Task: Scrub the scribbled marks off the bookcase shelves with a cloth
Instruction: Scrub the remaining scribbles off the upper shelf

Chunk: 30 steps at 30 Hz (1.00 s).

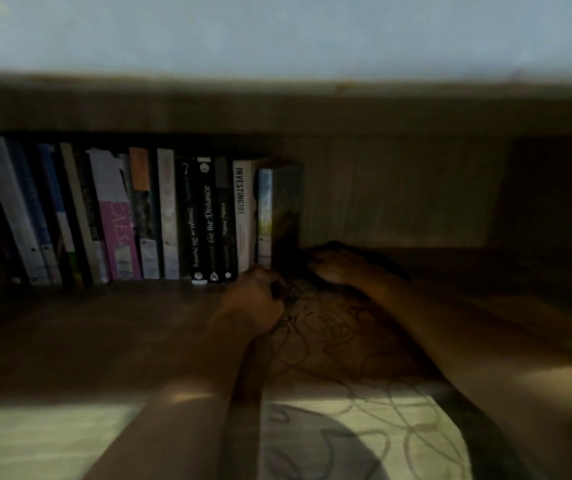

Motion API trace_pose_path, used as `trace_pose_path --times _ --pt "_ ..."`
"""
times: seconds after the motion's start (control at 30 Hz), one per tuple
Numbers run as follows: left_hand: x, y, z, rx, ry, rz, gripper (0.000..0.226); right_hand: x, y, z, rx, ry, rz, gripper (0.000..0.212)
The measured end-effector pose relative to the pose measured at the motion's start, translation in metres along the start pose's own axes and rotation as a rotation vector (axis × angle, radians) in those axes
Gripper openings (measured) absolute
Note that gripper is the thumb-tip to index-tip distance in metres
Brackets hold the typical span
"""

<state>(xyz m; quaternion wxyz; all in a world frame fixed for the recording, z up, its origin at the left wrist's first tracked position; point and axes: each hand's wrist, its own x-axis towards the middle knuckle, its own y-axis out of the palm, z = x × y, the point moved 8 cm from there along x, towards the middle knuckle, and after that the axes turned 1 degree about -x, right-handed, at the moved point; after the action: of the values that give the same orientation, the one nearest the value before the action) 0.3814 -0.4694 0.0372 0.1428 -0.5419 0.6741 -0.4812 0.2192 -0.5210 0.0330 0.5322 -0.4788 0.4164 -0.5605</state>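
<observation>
The shelf lay in deep shade, its front edge lit. A row of books stood upright at the back left. Looping scribbles covered the board between both forearms. The right hand pressed flat on a dark cloth beside the end book. The left hand was curled; what it held could not be told.

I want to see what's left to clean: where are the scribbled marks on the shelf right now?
In the head view, the scribbled marks loop across the shelf board right of centre, between the two forearms, running from the hands near the row of books to the lit front edge.
</observation>
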Motion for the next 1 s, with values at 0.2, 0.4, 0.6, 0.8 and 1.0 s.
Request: trace_pose_path --times 0.2,0.4,0.6,0.8,1.0 --pt "0.004 -0.001 0.008 -0.04 -0.048 -0.015 0.029 0.002 0.008 0.016 0.037 0.047 -0.001 0.048" --pt "0.0 -0.007 0.01 -0.109 -0.114 -0.054 0.028 -0.004 0.003 -0.006 -0.001 0.003 0.051 0.05" --pt "0.0 -0.016 0.008 -0.148 -0.119 -0.108 0.03 -0.029 0.016 0.034 0.084 -0.169 0.145 0.044" --pt "-0.008 -0.029 0.013 -0.18 -0.17 -0.209 0.029 -0.015 0.0 0.021 0.077 -0.014 0.079 0.046" --pt "-0.01 -0.028 0.01 -0.179 -0.17 -0.178 0.03 -0.034 0.0 -0.004 0.101 -0.023 0.149 0.044"
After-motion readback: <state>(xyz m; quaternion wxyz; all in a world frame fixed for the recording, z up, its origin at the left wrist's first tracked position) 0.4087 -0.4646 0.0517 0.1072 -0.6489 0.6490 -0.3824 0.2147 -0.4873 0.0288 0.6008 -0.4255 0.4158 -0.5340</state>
